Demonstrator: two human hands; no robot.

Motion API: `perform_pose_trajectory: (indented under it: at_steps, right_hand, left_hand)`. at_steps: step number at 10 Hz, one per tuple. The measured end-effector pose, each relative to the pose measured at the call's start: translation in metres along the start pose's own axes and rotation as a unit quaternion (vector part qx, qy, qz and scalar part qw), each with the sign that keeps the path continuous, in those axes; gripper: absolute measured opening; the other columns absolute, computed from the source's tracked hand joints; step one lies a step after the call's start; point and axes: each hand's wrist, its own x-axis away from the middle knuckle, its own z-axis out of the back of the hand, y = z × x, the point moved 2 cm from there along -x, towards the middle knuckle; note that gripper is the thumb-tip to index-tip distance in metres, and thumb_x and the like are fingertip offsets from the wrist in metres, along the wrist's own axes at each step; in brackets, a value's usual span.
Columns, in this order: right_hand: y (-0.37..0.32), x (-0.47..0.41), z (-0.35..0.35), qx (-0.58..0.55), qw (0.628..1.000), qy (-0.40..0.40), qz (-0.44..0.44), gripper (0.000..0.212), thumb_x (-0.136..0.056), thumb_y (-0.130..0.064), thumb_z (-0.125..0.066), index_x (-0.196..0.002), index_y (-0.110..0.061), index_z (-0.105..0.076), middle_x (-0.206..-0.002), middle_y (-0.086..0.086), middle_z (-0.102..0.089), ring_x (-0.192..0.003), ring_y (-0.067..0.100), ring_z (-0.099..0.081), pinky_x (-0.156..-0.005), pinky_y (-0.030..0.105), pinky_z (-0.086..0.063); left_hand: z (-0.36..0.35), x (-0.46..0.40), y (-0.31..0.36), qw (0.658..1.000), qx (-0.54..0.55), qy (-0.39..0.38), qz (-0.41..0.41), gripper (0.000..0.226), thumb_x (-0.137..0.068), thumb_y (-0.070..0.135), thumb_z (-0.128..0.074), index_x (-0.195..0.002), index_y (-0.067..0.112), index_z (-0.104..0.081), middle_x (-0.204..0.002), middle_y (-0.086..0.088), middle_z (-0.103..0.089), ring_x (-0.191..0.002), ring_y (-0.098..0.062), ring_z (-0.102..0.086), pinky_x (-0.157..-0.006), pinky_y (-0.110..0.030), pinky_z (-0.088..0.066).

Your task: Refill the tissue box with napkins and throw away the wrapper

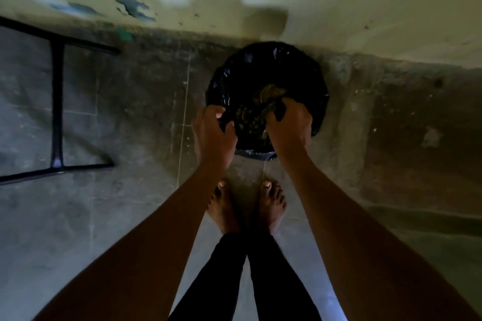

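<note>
Head view, looking straight down, shows me a round bin lined with a black plastic bag on the floor against the foot of the wall, with brownish, crumpled stuff inside that I cannot identify as the wrapper. My left hand is closed on a pinch of the bag's near-left rim, and my right hand is closed on the rim at the near right, its fingers hooked into the black plastic. Bare feet stand just short of the bin on the grey floor, a black metal frame lies well off to the left, and the pale wall is blurred with chipped paint.
</note>
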Motion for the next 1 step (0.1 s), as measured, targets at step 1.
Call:
perform_pose_trajectory:
  at_steps: [1]
  right_hand:
    - [-0.015, 0.0298, 0.0386, -0.037, 0.999, 0.023, 0.0, 0.043, -0.093, -0.025, -0.065, -0.133, -0.01, -0.06, -0.135, 0.012, -0.06, -0.122, 0.027, -0.06, -0.098, 0.041, -0.052]
  left_hand:
    - [0.0345, 0.0224, 0.0333, 0.998, 0.048, 0.021, -0.025, 0.027, -0.089, 0.012, -0.07, -0.115, 0.012, -0.063, -0.113, 0.004, -0.056, -0.11, -0.016, -0.054, -0.079, -0.018, -0.044]
